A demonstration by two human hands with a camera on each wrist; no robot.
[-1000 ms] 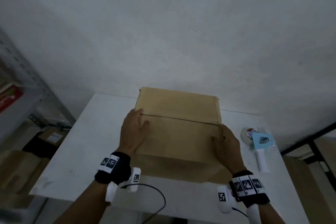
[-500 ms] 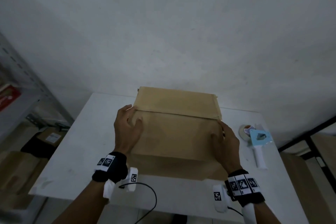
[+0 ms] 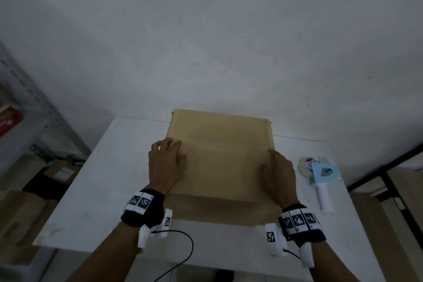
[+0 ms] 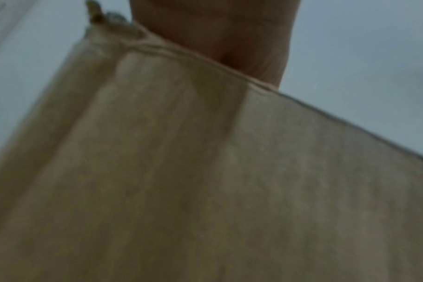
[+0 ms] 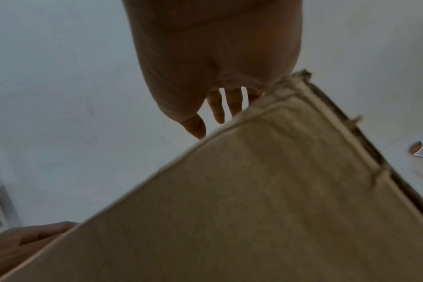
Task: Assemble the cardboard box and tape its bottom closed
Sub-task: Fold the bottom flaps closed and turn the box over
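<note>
The cardboard box (image 3: 219, 158) stands on the white table (image 3: 96, 190), toward its far edge, with its folded flaps facing up; its long axis runs left to right across the table, parallel to the wall behind. The left hand (image 3: 166, 166) rests flat on the left end of the near flap, fingers extended and spread; the right hand (image 3: 278, 173) lies on the right end, fingers straight in the right wrist view, gripping nothing. Judged light, hollow and moderately stiff; the panels will likely flex under point pressure and the flaps spring back if released; the surface looks matt, not slippery. Best held by flat palms near the flap ends, or by the side walls at the corners. A tape dispenser (image 3: 322, 178) lies just right of the box, handle toward the person, untouched.
</note>
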